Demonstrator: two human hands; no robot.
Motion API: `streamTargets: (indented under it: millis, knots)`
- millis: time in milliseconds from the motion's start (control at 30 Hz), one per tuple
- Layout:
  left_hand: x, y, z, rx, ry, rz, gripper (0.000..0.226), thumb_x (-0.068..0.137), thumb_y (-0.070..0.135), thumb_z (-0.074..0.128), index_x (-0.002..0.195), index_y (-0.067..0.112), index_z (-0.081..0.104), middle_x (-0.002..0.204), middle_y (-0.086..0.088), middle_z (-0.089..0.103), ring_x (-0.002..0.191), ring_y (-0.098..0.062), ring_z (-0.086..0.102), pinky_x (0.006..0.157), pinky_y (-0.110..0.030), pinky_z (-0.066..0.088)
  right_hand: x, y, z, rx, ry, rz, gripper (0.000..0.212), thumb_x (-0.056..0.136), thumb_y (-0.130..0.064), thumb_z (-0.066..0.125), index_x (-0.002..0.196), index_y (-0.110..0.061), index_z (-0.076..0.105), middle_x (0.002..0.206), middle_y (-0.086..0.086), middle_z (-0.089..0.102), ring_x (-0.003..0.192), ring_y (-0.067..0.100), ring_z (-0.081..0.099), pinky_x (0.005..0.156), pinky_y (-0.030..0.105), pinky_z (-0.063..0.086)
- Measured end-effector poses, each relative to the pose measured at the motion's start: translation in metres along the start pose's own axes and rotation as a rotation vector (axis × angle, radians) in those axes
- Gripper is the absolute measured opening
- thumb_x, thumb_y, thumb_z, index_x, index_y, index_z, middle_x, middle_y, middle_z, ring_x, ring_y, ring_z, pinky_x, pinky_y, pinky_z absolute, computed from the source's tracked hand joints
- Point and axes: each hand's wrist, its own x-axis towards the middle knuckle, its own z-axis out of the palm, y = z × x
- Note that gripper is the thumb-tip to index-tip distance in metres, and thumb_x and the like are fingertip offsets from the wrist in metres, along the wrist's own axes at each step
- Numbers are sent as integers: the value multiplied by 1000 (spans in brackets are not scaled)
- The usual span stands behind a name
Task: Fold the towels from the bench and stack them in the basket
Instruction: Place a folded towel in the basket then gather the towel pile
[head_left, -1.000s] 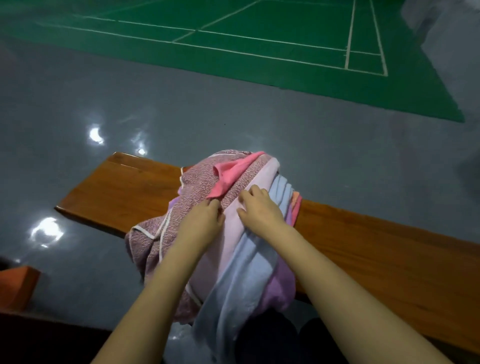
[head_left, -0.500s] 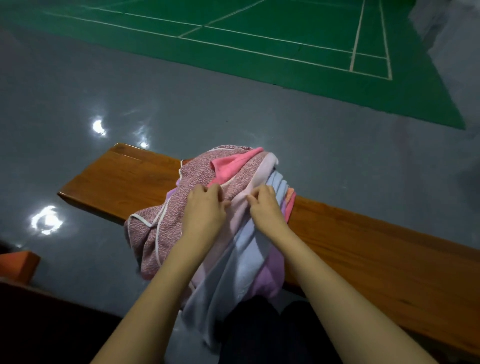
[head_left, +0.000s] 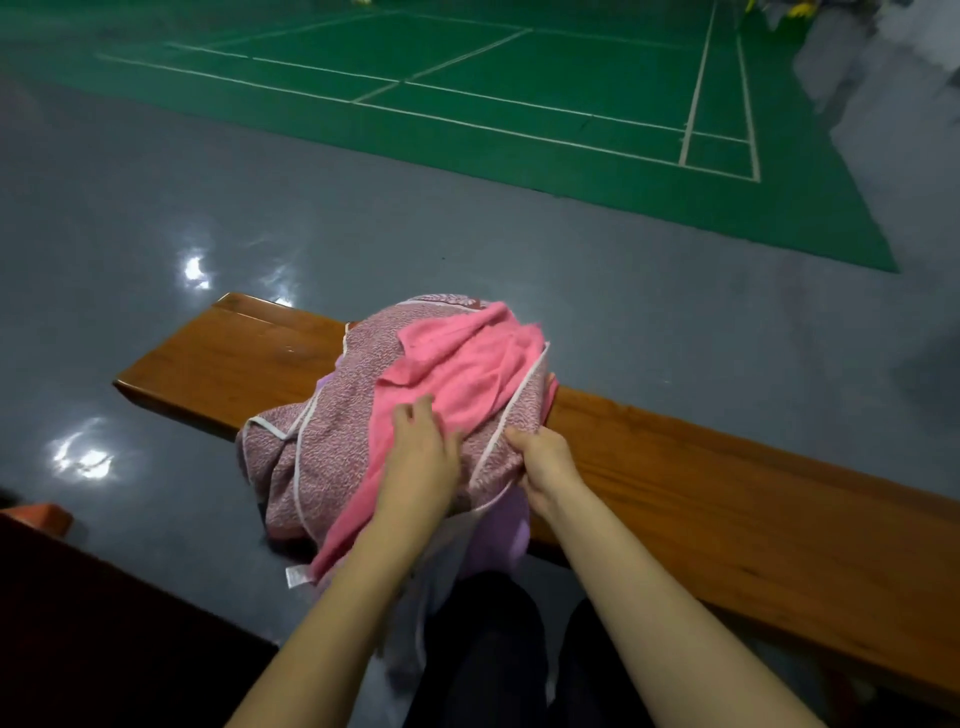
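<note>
Currently, a heap of towels (head_left: 395, 415) sits on the left part of the wooden table (head_left: 727, 493), with part of it draped over the near edge toward my legs. The heap consists of a patterned mauve towel with white piping (head_left: 332, 426), a pink towel (head_left: 457, 374) lying over its top and running down the near side, and a lilac towel (head_left: 501, 535) hanging below at the near right. A small white label (head_left: 296, 576) shows at the lower end of the pink towel.

My left hand (head_left: 421, 457) rests on the pink towel at the near side of the heap, palm down, fingers extended and slightly spread; I cannot tell whether the fingertips catch any cloth. My right hand (head_left: 545, 462) is at the right flank of the heap, fingers curled into the patterned towel just beside its white piping, gripping the fabric.

Both forearms reach in from the near edge of the view. The table runs from far left to near right across a glossy grey floor (head_left: 156, 208). A green court with white lines (head_left: 519, 78) lies on the far side. An orange object (head_left: 39, 514) sits at the near left edge; what it is cannot be determined.
</note>
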Motion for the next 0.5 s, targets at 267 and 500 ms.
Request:
streamTargets:
  millis: [267,500]
  knots:
    - [30,-34,0,431,-17,24,27,92,35,53,91,10,62,99,-15,64,86,-30,56,63,-34,39,-1,-9,2,-682,89,-572,9,88,-6,52,87,-12,59,99,6,52,87,16,49,84,32,42]
    - [36,3,-41,-16,256,-11,41,103,33,32,99,4,61,95,-19,65,83,-32,55,69,-37,36,1,-26,17,-731,-151,-135,67,98,-56,29,106,-3,69,103,12,67,102,27,61,88,23,47]
